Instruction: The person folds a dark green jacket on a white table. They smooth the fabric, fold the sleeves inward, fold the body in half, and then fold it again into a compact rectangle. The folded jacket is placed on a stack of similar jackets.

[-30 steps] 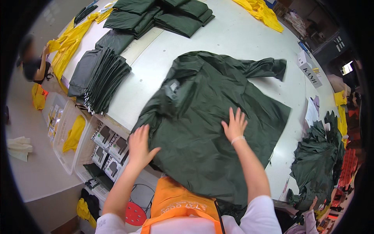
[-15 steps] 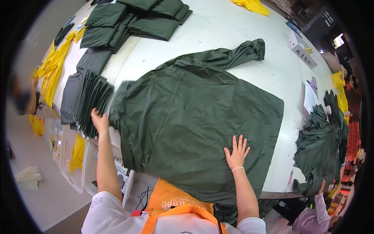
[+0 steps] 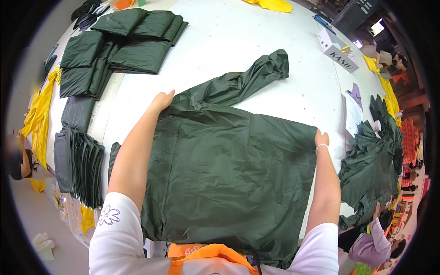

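Observation:
A dark green raincoat [image 3: 229, 178] of thin, slightly shiny cloth lies spread in front of me, its near edge hanging toward my body. One sleeve [image 3: 243, 82] stretches away to the far right, its end crumpled. My left hand [image 3: 162, 101] is closed on the coat's far left part, by the base of that sleeve. At the coat's far right corner, my right hand [image 3: 322, 139] pinches the edge. Both arms reach forward over the cloth. Part of the coat's left side is hidden behind my left forearm.
Folded dark green pieces [image 3: 137, 55] are piled on the white table [image 3: 201, 41] at the far left. Nearer stands a stack of thin dark green pieces [image 3: 87, 169]. A grey-white box [image 3: 337, 50] and crumpled green cloth [image 3: 371, 169] lie right. Another person [image 3: 373, 243] works there.
My left hand has left the stack and taken hold of the coat's far left part. My right hand, flat on the cloth before, now grips the far right corner. The view has shifted.

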`<act>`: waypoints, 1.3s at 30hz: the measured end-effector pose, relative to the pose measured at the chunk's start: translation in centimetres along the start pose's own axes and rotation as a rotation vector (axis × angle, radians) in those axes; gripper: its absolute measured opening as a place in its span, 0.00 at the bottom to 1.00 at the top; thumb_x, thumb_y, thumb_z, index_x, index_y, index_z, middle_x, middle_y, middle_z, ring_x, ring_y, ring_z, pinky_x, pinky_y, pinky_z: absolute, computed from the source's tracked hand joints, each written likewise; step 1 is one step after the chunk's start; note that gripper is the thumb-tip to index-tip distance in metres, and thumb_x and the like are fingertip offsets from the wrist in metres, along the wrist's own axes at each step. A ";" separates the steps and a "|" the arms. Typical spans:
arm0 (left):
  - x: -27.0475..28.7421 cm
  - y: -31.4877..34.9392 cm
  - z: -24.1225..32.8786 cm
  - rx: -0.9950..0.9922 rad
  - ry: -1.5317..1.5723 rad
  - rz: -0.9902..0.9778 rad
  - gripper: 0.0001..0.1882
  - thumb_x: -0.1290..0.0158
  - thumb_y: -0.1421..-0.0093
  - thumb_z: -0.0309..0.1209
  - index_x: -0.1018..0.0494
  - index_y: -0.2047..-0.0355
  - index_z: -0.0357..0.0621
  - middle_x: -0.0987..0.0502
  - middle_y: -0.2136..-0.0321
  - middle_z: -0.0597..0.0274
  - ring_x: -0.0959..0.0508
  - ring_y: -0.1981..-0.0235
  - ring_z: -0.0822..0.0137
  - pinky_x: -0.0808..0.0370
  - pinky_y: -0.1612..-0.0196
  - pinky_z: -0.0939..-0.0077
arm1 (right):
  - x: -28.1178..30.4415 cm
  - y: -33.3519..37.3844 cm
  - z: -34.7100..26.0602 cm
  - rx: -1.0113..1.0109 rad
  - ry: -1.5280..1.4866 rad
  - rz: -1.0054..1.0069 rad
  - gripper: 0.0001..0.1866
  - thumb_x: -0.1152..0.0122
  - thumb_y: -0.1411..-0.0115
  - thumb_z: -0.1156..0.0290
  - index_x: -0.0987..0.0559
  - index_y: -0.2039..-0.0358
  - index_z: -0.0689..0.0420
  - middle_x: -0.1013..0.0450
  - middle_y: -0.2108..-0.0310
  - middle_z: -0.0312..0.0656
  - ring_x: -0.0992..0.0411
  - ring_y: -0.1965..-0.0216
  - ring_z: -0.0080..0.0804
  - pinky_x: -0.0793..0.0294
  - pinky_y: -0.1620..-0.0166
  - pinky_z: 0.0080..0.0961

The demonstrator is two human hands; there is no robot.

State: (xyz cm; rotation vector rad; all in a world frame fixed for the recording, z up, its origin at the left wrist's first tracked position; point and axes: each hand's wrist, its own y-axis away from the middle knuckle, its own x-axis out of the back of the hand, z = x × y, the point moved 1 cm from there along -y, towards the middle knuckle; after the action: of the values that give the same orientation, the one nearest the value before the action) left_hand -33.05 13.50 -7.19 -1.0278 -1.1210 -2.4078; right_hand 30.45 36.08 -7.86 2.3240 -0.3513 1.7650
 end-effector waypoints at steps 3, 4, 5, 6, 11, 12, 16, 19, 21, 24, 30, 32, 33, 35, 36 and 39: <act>-1.0 0.0 5.4 0.092 0.220 -0.379 0.42 0.62 0.39 0.60 0.35 0.46 0.28 0.27 0.52 0.41 0.28 0.49 0.52 0.36 0.43 0.66 | -0.4 -5.2 2.3 -0.154 -0.200 -0.273 0.44 0.52 0.44 0.37 0.27 0.57 0.77 0.29 0.55 0.64 0.29 0.52 0.49 0.32 0.49 0.37; -1.2 -0.5 6.7 0.131 0.350 -0.597 0.41 0.62 0.39 0.60 0.35 0.47 0.29 0.28 0.51 0.43 0.27 0.50 0.54 0.36 0.43 0.67 | -0.3 -5.4 3.3 -0.322 -0.631 -0.561 0.40 0.50 0.43 0.41 0.29 0.51 0.72 0.29 0.53 0.58 0.28 0.53 0.42 0.32 0.49 0.36; -1.0 -0.9 7.2 0.127 0.537 -0.766 0.37 0.61 0.37 0.56 0.33 0.49 0.28 0.26 0.54 0.44 0.25 0.54 0.57 0.31 0.46 0.68 | 1.7 -4.3 1.8 -0.391 -0.622 -0.704 0.33 0.49 0.40 0.47 0.29 0.49 0.65 0.29 0.52 0.53 0.29 0.55 0.40 0.31 0.50 0.35; -1.2 -1.2 8.2 0.111 0.723 -0.945 0.33 0.61 0.36 0.52 0.32 0.51 0.27 0.25 0.56 0.46 0.22 0.58 0.59 0.27 0.50 0.68 | 3.1 -5.3 3.1 -0.457 -0.642 -0.711 0.26 0.50 0.38 0.51 0.26 0.53 0.62 0.27 0.55 0.49 0.28 0.57 0.39 0.30 0.51 0.35; 1.1 1.9 6.6 -0.130 0.995 -0.925 0.16 0.52 0.39 0.32 0.28 0.56 0.33 0.22 0.60 0.53 0.21 0.60 0.64 0.25 0.51 0.68 | 9.5 -4.6 0.7 -0.277 -0.982 -0.924 0.19 0.51 0.36 0.61 0.26 0.56 0.66 0.26 0.56 0.46 0.28 0.56 0.35 0.31 0.48 0.32; 2.1 2.8 6.9 -0.201 1.025 -0.854 0.15 0.51 0.39 0.32 0.27 0.57 0.34 0.22 0.61 0.54 0.21 0.61 0.64 0.25 0.53 0.69 | 10.8 -4.7 1.6 -0.223 -1.054 -0.940 0.20 0.52 0.35 0.61 0.28 0.54 0.67 0.27 0.54 0.47 0.30 0.52 0.36 0.34 0.46 0.32; 7.4 3.9 9.1 -0.280 0.995 -0.235 0.15 0.46 0.42 0.36 0.27 0.58 0.39 0.22 0.65 0.61 0.23 0.63 0.69 0.26 0.55 0.73 | 14.5 -3.1 3.5 -0.133 -1.177 -0.968 0.21 0.54 0.34 0.59 0.29 0.52 0.66 0.28 0.51 0.46 0.31 0.49 0.37 0.35 0.45 0.33; 10.9 1.5 7.9 -0.411 1.110 0.180 0.26 0.39 0.49 0.27 0.35 0.51 0.38 0.24 0.63 0.60 0.23 0.62 0.69 0.26 0.56 0.76 | 12.9 -4.4 3.9 -0.121 -1.123 -0.781 0.23 0.53 0.34 0.56 0.27 0.53 0.65 0.28 0.52 0.46 0.30 0.52 0.36 0.34 0.47 0.32; 10.0 0.9 7.9 -0.487 0.758 0.526 0.30 0.35 0.53 0.27 0.35 0.51 0.39 0.24 0.63 0.58 0.23 0.63 0.70 0.26 0.58 0.77 | 8.9 -6.5 4.4 -0.081 -0.913 -0.487 0.26 0.51 0.36 0.53 0.27 0.53 0.67 0.28 0.53 0.47 0.30 0.54 0.37 0.34 0.48 0.33; 7.1 2.4 6.6 -0.579 -0.070 0.966 0.38 0.36 0.52 0.38 0.39 0.44 0.39 0.27 0.54 0.51 0.27 0.54 0.54 0.31 0.50 0.64 | 6.4 -7.8 3.6 0.052 0.117 -0.263 0.36 0.52 0.39 0.47 0.32 0.50 0.75 0.33 0.50 0.63 0.32 0.51 0.52 0.37 0.46 0.35; -4.4 21.1 -6.0 -0.402 -0.472 0.727 0.39 0.43 0.47 0.40 0.46 0.38 0.41 0.47 0.37 0.47 0.46 0.37 0.48 0.52 0.37 0.47 | 4.9 17.1 0.0 0.685 -0.181 0.048 0.35 0.48 0.41 0.53 0.41 0.41 0.62 0.50 0.39 0.61 0.51 0.40 0.60 0.53 0.40 0.50; -7.7 27.0 -11.0 -0.212 -0.542 0.590 0.41 0.44 0.47 0.44 0.48 0.37 0.44 0.53 0.34 0.51 0.54 0.34 0.48 0.60 0.37 0.42 | 5.7 30.4 0.3 0.816 -0.020 -0.269 0.37 0.46 0.43 0.56 0.45 0.37 0.56 0.56 0.36 0.59 0.58 0.36 0.61 0.60 0.38 0.57; -9.0 29.1 -14.2 -0.134 -0.572 0.567 0.41 0.45 0.46 0.44 0.48 0.36 0.45 0.53 0.34 0.53 0.54 0.34 0.46 0.60 0.37 0.43 | 5.3 35.7 0.8 0.821 0.054 -0.394 0.38 0.45 0.44 0.57 0.46 0.35 0.53 0.59 0.34 0.57 0.62 0.34 0.62 0.64 0.37 0.60; -10.8 32.2 -19.2 -0.031 -0.628 0.558 0.39 0.49 0.44 0.50 0.46 0.37 0.48 0.50 0.34 0.56 0.52 0.34 0.48 0.59 0.37 0.44 | 4.2 42.8 2.4 0.692 0.071 -0.533 0.39 0.42 0.45 0.54 0.45 0.36 0.52 0.61 0.33 0.57 0.65 0.33 0.62 0.66 0.38 0.62; -11.4 33.4 -20.8 -0.005 -0.625 0.546 0.39 0.50 0.44 0.51 0.46 0.36 0.49 0.50 0.34 0.57 0.52 0.34 0.48 0.59 0.37 0.45 | 3.4 44.3 3.3 0.635 0.095 -0.535 0.39 0.43 0.45 0.53 0.44 0.36 0.51 0.61 0.33 0.57 0.65 0.34 0.62 0.65 0.38 0.62; -11.7 32.4 -22.7 -0.076 -0.563 0.561 0.39 0.52 0.44 0.54 0.46 0.36 0.51 0.49 0.35 0.57 0.51 0.35 0.48 0.57 0.37 0.46 | 1.1 44.4 3.8 0.709 0.147 -0.350 0.37 0.46 0.44 0.50 0.43 0.36 0.49 0.60 0.33 0.54 0.63 0.33 0.59 0.64 0.38 0.61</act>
State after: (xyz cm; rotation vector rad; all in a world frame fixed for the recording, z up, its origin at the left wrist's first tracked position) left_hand -18.86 -25.22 -7.82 -1.8304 -0.7389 -1.7676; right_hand 20.55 -7.33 -7.03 2.4191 0.7809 2.0697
